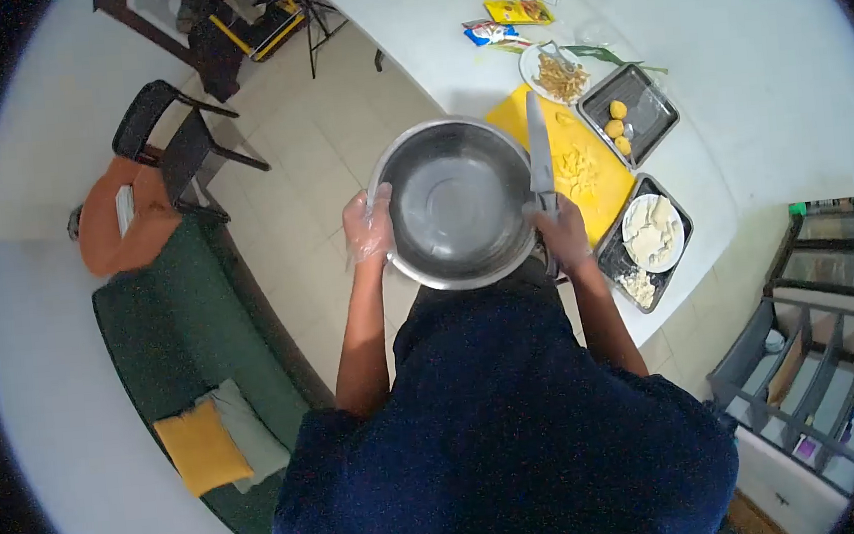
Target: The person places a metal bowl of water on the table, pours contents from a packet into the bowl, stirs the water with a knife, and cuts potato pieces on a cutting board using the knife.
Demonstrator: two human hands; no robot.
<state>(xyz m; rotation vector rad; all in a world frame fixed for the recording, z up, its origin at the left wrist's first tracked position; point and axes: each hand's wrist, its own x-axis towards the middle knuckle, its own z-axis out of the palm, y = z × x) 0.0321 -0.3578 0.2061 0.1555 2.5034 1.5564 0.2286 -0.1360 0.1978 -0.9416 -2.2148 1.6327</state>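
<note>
Between my hands is a large steel mixing bowl [452, 200], its inside bare and shiny. My left hand [369, 223], in a clear plastic glove, is closed on the bowl's left rim. On the opposite side my right hand [563, 234], also gloved, grips the dark handle of a kitchen knife [539, 143] and rests against the bowl's rim. The blade points away from me, over a yellow cutting board [609, 184]. Pale yellow cut pieces [577, 171] lie on that board, partly behind the knife and bowl.
On the white table [461, 58] are a dark tray [653, 109] with several yellow round pieces, another tray [647, 295] under a plate of pale slices [653, 233], a plate of brown strips [560, 76], and packets [517, 11]. A green sofa [181, 327] and black chair [187, 145] stand left.
</note>
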